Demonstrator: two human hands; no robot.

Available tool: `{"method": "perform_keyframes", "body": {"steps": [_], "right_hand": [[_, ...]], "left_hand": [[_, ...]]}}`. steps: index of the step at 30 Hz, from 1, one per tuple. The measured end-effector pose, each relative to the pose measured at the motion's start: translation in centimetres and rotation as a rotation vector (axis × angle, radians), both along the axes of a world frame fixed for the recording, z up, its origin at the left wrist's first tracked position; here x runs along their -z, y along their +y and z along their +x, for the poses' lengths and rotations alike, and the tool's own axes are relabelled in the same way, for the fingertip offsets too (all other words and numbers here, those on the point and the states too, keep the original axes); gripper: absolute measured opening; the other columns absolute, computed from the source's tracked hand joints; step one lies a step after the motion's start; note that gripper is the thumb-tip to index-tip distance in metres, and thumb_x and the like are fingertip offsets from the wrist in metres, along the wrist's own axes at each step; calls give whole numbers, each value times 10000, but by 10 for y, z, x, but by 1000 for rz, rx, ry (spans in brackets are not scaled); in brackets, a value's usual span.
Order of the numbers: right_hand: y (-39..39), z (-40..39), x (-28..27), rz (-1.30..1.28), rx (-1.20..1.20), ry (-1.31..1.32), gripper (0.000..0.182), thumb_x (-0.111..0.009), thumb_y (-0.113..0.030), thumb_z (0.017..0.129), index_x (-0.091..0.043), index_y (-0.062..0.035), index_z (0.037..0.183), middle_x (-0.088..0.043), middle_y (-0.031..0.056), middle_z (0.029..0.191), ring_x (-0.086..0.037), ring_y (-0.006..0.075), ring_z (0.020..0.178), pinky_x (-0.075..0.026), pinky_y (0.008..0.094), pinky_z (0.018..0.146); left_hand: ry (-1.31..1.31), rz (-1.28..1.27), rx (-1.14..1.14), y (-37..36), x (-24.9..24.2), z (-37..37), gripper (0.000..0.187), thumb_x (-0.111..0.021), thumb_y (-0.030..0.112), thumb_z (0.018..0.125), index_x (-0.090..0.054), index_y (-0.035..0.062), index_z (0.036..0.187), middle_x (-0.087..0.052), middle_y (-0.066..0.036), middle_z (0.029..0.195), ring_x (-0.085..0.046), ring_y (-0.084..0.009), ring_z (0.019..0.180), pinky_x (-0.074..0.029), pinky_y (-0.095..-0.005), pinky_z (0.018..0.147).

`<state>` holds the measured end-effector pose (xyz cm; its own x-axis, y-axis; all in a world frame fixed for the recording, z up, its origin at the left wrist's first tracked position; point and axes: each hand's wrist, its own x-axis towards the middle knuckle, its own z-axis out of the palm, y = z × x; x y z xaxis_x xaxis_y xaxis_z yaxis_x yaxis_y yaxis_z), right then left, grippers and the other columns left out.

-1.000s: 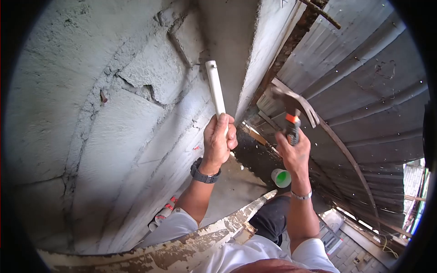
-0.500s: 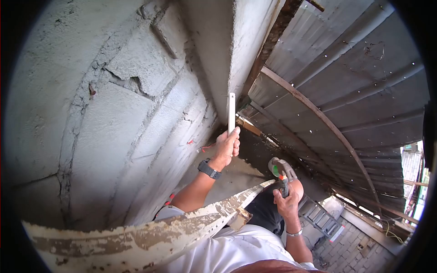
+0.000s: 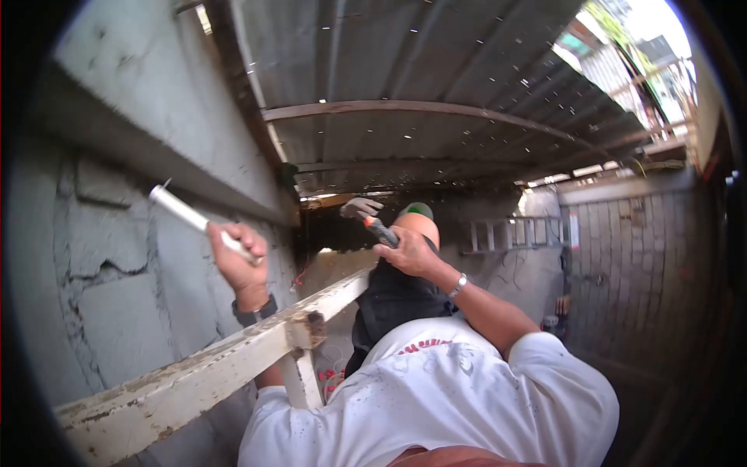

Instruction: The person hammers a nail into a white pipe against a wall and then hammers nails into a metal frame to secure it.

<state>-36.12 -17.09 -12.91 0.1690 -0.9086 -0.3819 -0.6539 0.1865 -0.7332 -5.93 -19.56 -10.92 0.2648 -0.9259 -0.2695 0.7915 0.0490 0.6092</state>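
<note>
My left hand (image 3: 240,261) is closed around a slim white strip (image 3: 180,208), raised in front of the grey block wall (image 3: 113,307). A thin pointed bit shows at the strip's far end; what it is I cannot make out. My right hand (image 3: 411,254) grips the dark handle of a claw hammer (image 3: 380,231) beside my bent knee. The hammer's metal head (image 3: 360,207) points away from me and touches nothing that I can see.
A wooden rail (image 3: 194,377) with peeling white paint crosses at my left, below my left forearm. Corrugated metal sheeting (image 3: 405,66) slopes overhead on wooden battens. A ladder (image 3: 517,236) lies or leans farther back, near a brick wall (image 3: 622,257).
My view has swung to the right. My left hand and the strip have come away from the concrete edge, and the strip now tilts left. The hammer stays in my right hand near the knee.
</note>
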Motion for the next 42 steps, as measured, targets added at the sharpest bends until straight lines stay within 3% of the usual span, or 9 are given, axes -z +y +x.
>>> {"method": "perform_keyframes", "body": {"steps": [6,14,19,23,26,30,36,39,42], "right_hand": [[5,-6,4,-50,19,-32,382,-623,-363,816,-558,14,821,-592,215,719,-597,365,749,-450,411,708],[12,-15,4,-28,83,-204,367,-639,-329,798,-569,30,824,-620,189,705,-626,325,736,-473,389,695],[18,-24,-14,122,203,-347,279,-626,-276,836,-521,-20,796,-585,64,611,-595,147,538,-494,304,572],[27,-52,9,-17,367,-473,261,-627,-251,815,-577,-3,754,-582,60,581,-574,146,489,-476,284,501],[46,-93,6,-55,485,-113,358,-625,-363,773,-612,-6,797,-627,142,668,-630,210,589,-505,343,587],[88,-149,24,-94,550,265,385,-635,-345,760,-600,38,755,-611,158,653,-623,255,612,-496,344,610],[155,-184,30,429,726,268,367,-640,-326,751,-638,41,761,-642,219,751,-652,326,740,-504,405,693],[182,-186,55,247,473,690,306,-657,-286,724,-677,9,804,-660,214,846,-646,351,839,-519,410,734],[186,-178,50,362,303,716,291,-656,-274,702,-686,-13,827,-661,201,868,-640,352,857,-520,407,752]], "left_hand": [[1,-230,73,11,-17,28,456,-453,443,916,-595,23,808,-498,-68,637,-451,-159,536,-369,-277,490],[114,-474,260,28,-41,59,347,-527,346,888,-554,2,851,-489,-68,713,-453,-156,615,-351,-288,598],[135,-523,327,47,-62,43,330,-512,331,914,-521,1,892,-515,-84,763,-477,-175,705,-376,-323,685],[119,-559,383,60,-74,27,339,-475,351,932,-501,13,929,-508,-86,799,-474,-177,729,-378,-337,709],[139,-613,405,66,-77,25,348,-442,374,946,-480,28,963,-495,-83,837,-471,-181,747,-375,-350,736],[174,-624,420,72,-78,21,361,-432,385,951,-479,30,991,-488,-79,856,-473,-184,791,-376,-371,768],[-145,-641,352,81,-79,1,448,-422,381,940,-493,-18,1132,-513,-93,844,-491,-199,808,-384,-390,822],[-104,-780,507,77,-82,-1,429,-399,367,939,-521,-30,1046,-510,-85,784,-493,-193,756,-382,-384,811],[-115,-775,465,78,-82,0,416,-390,362,935,-531,-28,973,-500,-73,743,-488,-178,714,-382,-382,801]]}}
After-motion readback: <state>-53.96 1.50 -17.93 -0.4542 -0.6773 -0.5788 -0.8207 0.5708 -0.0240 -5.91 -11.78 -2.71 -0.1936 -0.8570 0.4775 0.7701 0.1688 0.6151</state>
